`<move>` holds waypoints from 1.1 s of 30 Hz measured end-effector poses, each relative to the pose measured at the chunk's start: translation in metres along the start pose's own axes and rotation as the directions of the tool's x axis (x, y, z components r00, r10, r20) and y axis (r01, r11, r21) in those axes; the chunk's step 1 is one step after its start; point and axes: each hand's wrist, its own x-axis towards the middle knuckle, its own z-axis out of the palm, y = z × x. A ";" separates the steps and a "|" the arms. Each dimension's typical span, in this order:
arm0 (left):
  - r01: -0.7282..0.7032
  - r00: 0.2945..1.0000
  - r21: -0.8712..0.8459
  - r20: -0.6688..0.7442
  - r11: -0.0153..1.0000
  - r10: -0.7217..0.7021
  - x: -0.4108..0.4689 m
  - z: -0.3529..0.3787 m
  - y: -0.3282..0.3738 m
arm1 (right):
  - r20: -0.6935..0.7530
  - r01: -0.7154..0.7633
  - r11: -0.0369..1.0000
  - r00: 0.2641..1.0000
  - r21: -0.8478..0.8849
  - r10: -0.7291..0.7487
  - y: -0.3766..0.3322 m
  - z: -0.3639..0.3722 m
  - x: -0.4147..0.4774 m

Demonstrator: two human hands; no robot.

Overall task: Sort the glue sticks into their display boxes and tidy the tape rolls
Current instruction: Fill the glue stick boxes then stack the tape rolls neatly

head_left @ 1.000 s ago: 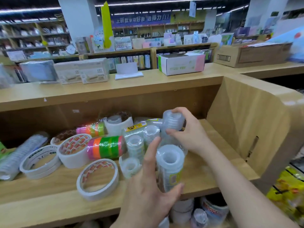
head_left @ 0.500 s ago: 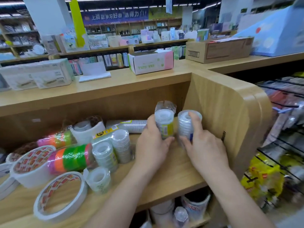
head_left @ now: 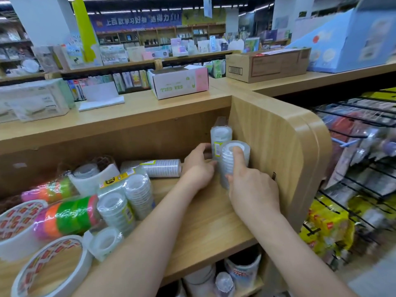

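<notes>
Here both hands are closed on clear tape packs stood upright in the right corner of the shelf [head_left: 203, 228]: the left hand [head_left: 198, 168] curls round the foot of the rear pack [head_left: 220, 136], and the right hand [head_left: 250, 189] wraps the front pack [head_left: 234, 161] with one finger over its top, probably to stop it tipping. The two packs touch and sit just beside the side panel [head_left: 267, 146], apparently so it props the row. Other packs [head_left: 115, 211] and neon rolls [head_left: 68, 215] lie jumbled to the left; no glue sticks visible.
</notes>
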 end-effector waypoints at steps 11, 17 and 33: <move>-0.320 0.943 0.253 -0.008 0.913 0.333 -0.079 -0.050 0.028 | -0.157 0.066 0.964 0.987 0.259 -0.025 -0.002 0.007 -0.010; -0.227 0.809 0.500 -0.381 0.836 0.447 -0.147 -0.128 -0.013 | 0.017 0.119 0.484 0.963 0.867 -0.269 -0.060 0.005 -0.030; 0.138 0.911 0.710 -0.365 0.690 0.193 -0.151 -0.141 -0.068 | -0.121 0.374 0.608 0.902 0.701 -0.415 -0.097 0.032 -0.025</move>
